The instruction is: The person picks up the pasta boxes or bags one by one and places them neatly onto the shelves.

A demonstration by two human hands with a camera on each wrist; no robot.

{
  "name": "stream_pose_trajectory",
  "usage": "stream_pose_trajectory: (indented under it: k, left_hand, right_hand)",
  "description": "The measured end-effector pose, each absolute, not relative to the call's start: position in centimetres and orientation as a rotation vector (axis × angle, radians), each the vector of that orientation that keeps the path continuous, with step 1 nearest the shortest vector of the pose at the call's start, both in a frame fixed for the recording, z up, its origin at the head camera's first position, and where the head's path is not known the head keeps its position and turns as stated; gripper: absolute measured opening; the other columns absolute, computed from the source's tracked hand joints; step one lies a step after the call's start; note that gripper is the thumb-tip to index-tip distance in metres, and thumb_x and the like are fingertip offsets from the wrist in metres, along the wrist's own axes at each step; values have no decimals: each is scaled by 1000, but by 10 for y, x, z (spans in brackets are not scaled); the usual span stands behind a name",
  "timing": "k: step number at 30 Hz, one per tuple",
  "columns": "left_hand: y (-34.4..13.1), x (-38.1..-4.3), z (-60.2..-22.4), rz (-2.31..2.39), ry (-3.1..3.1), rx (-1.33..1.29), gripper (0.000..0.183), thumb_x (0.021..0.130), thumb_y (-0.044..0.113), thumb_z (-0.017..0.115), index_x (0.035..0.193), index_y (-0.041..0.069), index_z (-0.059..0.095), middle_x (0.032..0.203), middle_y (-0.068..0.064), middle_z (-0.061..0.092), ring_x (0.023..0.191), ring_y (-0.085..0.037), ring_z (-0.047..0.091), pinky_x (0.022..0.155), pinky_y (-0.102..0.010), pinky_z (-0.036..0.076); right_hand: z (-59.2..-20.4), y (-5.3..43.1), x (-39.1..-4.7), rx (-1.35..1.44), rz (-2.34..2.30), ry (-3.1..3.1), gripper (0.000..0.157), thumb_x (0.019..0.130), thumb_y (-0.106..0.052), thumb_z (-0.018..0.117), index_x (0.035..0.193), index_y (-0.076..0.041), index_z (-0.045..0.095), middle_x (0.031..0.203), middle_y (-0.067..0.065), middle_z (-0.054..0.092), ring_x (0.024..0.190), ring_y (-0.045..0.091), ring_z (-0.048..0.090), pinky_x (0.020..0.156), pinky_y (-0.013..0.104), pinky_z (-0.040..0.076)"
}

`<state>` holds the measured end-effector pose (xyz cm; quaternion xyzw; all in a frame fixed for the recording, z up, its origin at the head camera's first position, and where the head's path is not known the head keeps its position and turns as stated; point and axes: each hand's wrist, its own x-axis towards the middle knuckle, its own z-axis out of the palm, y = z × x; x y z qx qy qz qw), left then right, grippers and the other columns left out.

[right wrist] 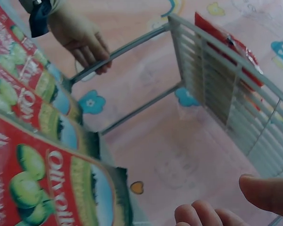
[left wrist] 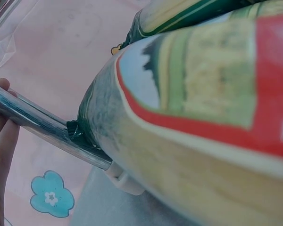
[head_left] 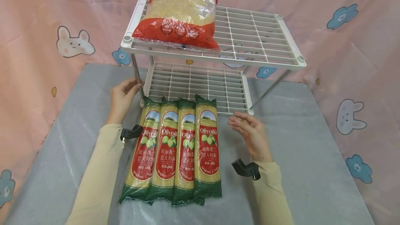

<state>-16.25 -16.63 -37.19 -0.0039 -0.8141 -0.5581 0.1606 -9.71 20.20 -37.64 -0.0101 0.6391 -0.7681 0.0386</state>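
My left hand (head_left: 121, 101) pinches the front left metal post (head_left: 136, 68) of a white two-tier rack (head_left: 293, 42); the left wrist view shows the fingers around the post (left wrist: 42, 123). My right hand (head_left: 251, 134) is held with relaxed fingers near the front right corner of the lower shelf, holding nothing. Several spaghetti packs (head_left: 207, 148) with red labels and green ends lie side by side between my forearms, their far ends at the lower shelf's front edge. In the right wrist view, thumb and fingertips show beside the packs (right wrist: 61, 183).
A red and clear bag of pasta (head_left: 181, 9) lies on the left part of the upper shelf. The rack's lower shelf (head_left: 190, 83) stands on a grey cloth-covered table (head_left: 312, 155). A pink patterned curtain (head_left: 328, 61) hangs behind and around the table.
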Motion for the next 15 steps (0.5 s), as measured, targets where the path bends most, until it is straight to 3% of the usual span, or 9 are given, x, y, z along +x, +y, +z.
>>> stream_pose_trajectory:
  k: [4,10,15]
  left_hand:
    - [-171,-173,-387,-1588,-2323,-11,25,94,10,59,113,-6,64,113,-20,65,105,-20,62,93,-32,50]
    - [-174,-179,-398,-1597,-2296,-21,25,94,13,60,112,-3,65,111,-17,66,98,-4,62,89,-25,51]
    - [-175,-178,-398,-1608,-2262,-28,25,93,15,62,110,-2,67,109,-15,68,93,3,60,89,-23,51]
  right_hand:
    - [-387,207,-89,35,-2330,1953,16,95,-1,53,108,-3,61,96,5,70,90,17,67,85,30,54]
    - [-398,215,-79,101,-2280,1971,14,94,0,54,105,-5,62,94,2,70,87,16,67,86,30,54]
    - [-408,222,-73,136,-2236,1989,14,93,-1,55,102,-8,63,93,2,71,86,15,67,85,29,54]
